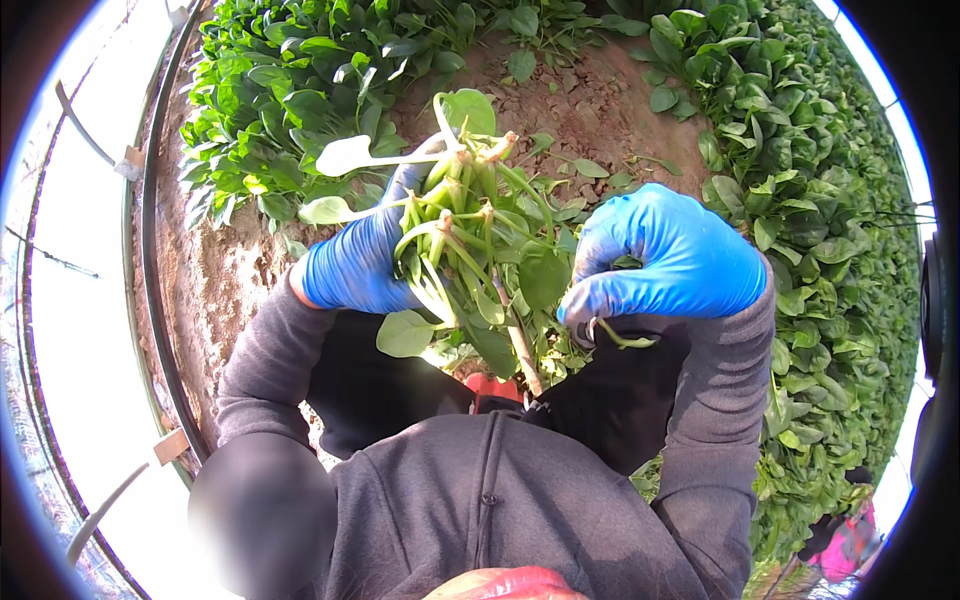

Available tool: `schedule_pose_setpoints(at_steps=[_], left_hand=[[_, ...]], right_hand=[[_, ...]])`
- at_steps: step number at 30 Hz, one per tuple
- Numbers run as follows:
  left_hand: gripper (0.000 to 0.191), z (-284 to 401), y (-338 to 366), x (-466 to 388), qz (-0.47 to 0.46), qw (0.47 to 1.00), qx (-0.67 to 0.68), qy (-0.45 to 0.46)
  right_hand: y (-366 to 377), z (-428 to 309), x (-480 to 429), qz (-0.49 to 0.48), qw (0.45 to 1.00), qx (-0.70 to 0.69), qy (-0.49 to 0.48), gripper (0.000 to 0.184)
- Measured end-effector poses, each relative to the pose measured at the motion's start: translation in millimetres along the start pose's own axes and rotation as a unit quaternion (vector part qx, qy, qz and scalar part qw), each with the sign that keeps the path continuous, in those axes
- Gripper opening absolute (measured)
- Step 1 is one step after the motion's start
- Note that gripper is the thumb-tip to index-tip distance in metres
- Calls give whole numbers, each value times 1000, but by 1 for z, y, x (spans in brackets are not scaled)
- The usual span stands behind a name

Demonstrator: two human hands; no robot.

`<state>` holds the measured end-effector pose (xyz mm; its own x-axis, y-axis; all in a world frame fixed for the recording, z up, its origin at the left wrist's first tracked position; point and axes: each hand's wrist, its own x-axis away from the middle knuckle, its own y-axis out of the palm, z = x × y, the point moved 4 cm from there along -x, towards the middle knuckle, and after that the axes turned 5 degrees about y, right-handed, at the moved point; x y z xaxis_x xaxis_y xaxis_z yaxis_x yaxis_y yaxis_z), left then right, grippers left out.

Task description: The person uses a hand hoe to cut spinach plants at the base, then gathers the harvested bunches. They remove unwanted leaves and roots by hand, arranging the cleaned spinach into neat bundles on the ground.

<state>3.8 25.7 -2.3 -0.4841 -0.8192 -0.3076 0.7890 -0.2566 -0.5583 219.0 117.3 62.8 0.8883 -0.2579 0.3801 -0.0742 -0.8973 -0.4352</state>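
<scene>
A bunch of spinach plants (457, 210) is gripped in my left hand (367, 244), which wears a blue glove smudged with soil. The cut root ends face up towards me, and leaves stick out around them. To the right of the bunch, my right hand (664, 255), in a blue glove too, has its thumb and fingertips pinched together. A thin green stem (626, 340) pokes out below those fingertips. Whether the fingers hold it is hard to tell. Below the bunch, a thin brown stick or handle (519, 341) slants down between my legs.
Dense spinach grows ahead at the left (300, 97) and along the right side (817, 225). Bare soil (592, 105) with loose leaves lies between. A dark pipe (154, 225) runs down the left edge. Something red (493, 386) is between my legs. A person in pink (844, 547) is partly visible at lower right.
</scene>
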Motion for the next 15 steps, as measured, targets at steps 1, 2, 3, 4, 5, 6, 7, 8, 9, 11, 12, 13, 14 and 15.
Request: schedule_pose_setpoints(at_steps=[1, 2, 3, 4, 5, 6, 7, 8, 9, 11, 12, 13, 14, 15], left_hand=[[106, 1, 1, 0, -12, 999, -38, 20], [108, 0, 3, 0, -22, 1000, -17, 6], [111, 0, 3, -1, -5, 1000, -23, 10], [113, 1, 2, -1, 12, 999, -28, 14], [115, 2, 3, -2, 29, 999, -35, 19], [108, 2, 3, -1, 29, 999, -31, -5], [93, 3, 5, -3, 51, 998, -22, 2], [85, 3, 5, -3, 38, 999, -24, -18], [81, 6, 8, -4, 27, 998, -57, 4], [72, 7, 7, -5, 70, 997, -39, 2], [71, 8, 6, -5, 81, 994, -79, 4], [71, 9, 6, -4, 92, 989, -119, 5], [74, 11, 7, -3, 82, 980, -183, 7], [76, 12, 7, -2, 91, 984, -152, 0]], right_hand=[[1, -8, 0, 42, 997, -23, -68, 32], [5, -14, 1, 86, 990, -33, -108, 29], [9, -19, 1, 129, 979, -46, -153, 28], [15, -21, -3, 178, 970, -61, -156, 29], [22, -21, -7, 209, 966, -44, -144, 31], [27, -22, -11, 283, 948, 26, -145, 30], [32, -25, -13, 354, 916, 96, -163, 30], [34, -25, -16, 362, 914, 74, -165, 28], [37, -23, -19, 370, 913, 53, -167, 27], [38, -22, -22, 386, 906, 28, -173, 24], [39, -22, -24, 395, 901, 23, -176, 22], [38, -22, -24, 403, 897, 18, -179, 20], [38, -23, -25, 409, 893, 2, -189, 16], [37, -22, -25, 403, 897, -20, -178, 16]])
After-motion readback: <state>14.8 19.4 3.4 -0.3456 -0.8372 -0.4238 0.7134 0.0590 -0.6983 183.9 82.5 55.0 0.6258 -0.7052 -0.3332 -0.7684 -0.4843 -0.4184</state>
